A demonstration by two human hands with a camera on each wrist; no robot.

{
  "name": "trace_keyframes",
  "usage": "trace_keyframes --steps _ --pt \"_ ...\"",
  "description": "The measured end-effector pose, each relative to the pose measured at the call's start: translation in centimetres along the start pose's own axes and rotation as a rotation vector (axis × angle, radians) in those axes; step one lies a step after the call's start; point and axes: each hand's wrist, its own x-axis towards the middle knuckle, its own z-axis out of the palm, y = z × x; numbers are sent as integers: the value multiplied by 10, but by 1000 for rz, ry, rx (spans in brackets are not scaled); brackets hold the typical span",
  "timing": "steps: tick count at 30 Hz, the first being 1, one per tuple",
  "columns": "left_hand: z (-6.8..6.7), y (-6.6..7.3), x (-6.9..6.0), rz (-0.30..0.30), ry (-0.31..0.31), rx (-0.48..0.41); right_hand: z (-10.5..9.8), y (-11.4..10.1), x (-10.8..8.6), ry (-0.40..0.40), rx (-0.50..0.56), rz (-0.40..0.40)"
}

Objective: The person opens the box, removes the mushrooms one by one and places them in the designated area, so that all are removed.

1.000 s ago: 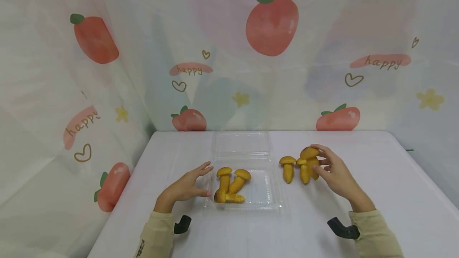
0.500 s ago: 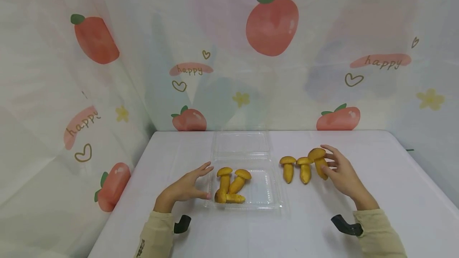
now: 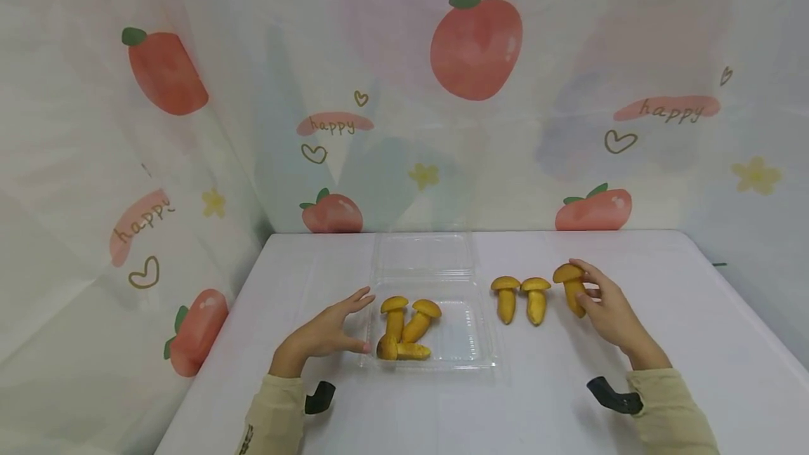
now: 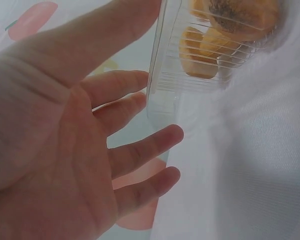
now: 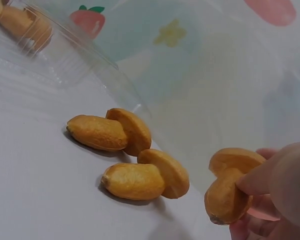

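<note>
The right hand (image 3: 607,314) pinches one mushroom (image 3: 574,293), cap at the far end, stem running nearward. Two loose mushrooms (image 3: 536,304) lie between it and the clear container (image 3: 458,335), whose left edge the left hand (image 3: 325,327) flanks, fingers spread.

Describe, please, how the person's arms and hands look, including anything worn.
The left sleeve and right sleeve are beige; the left bears a small dark marking. A bent black piece juts inward from each. The left hand and right hand are gloveless.

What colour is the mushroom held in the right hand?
The held mushroom is orange-yellow, seen best in the right wrist view.
</note>
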Motion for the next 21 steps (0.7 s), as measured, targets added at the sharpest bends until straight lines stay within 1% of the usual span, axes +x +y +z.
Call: trace_keyframes --steps 4,8,16,21 --pt "0 1 -1 0 1 0 0 3 0 -15 -15 50" --pt "0 1 -1 4 6 7 0 7 1 -25 -6 81" --pt "1 -1 -1 4 7 3 4 22 1 -21 14 92" --pt "1 -1 0 8 7 14 5 25 2 -26 31 89"
